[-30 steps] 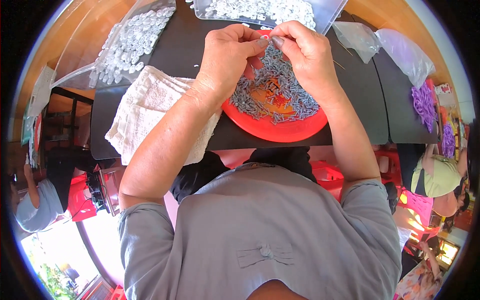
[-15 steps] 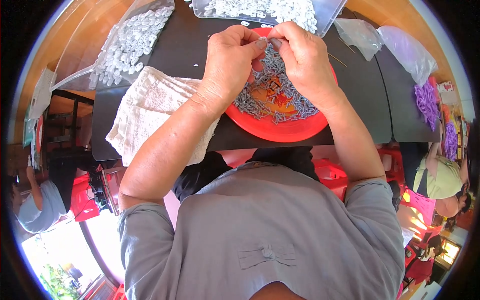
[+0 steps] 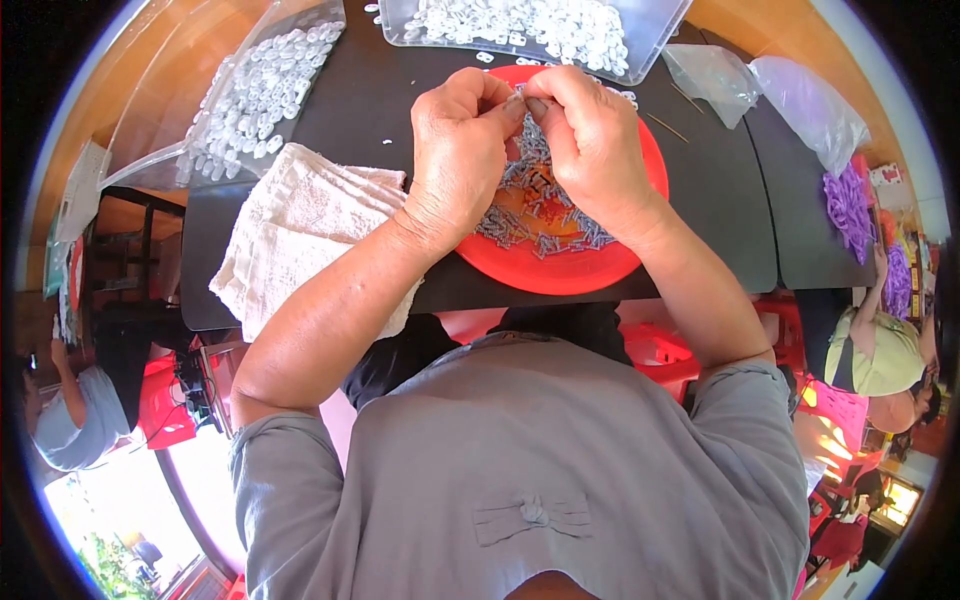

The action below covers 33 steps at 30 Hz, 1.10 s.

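My left hand [image 3: 455, 150] and my right hand [image 3: 592, 150] meet above the far part of a red round basin [image 3: 560, 284]. Both are closed in a pinch, fingertips nearly touching. A small white plastic piece [image 3: 518, 92] shows between them, mostly hidden by the left thumb and fingers. What the right fingertips grip is too small and covered to make out. Many thin grey screw-like pieces [image 3: 548, 240] lie in the basin below. To the left of the basin, under my left forearm, is a folded cream cloth [image 3: 300, 215].
A clear bin [image 3: 400, 36] of white oval pieces stands beyond the basin; some lie loose beside it. Far left is a clear bag of white pieces [image 3: 255, 110]. Thin sticks [image 3: 668, 129] and plastic bags [image 3: 712, 80] lie right, by a purple bundle [image 3: 848, 212]. Other people sit at both sides.
The whole view has shifted slightly, so the table things sit a little differently in the picture. My hands stay together over the basin, still pinching, with the fingertips a little nearer to me.
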Each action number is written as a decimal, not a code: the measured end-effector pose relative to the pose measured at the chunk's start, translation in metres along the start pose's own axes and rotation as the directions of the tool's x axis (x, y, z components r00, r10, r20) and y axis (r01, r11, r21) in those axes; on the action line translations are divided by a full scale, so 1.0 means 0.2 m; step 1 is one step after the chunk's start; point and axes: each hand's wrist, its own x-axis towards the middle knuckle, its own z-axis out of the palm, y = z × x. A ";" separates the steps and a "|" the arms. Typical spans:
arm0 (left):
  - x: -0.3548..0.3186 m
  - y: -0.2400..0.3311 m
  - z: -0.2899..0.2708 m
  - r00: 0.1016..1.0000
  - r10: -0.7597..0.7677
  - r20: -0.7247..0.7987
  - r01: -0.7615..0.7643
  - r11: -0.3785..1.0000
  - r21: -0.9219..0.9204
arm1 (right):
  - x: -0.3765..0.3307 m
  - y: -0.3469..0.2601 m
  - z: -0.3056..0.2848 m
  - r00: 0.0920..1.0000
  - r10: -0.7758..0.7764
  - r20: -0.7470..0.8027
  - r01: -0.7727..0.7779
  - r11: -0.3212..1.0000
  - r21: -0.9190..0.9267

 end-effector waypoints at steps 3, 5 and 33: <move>0.02 0.01 -0.03 0.997 -0.074 -0.019 0.073 0.995 -0.074 | 0.05 0.04 -0.05 0.999 0.011 0.031 -0.015 0.995 0.102; 0.03 0.02 -0.05 0.991 -0.127 -0.048 0.122 0.988 -0.098 | 0.13 0.06 -0.15 0.849 0.353 0.392 -0.406 0.912 0.059; 0.01 0.05 -0.03 0.959 -0.285 -0.013 0.267 0.914 -0.305 | 0.45 0.72 -0.05 0.909 0.274 0.314 -0.076 0.850 -0.522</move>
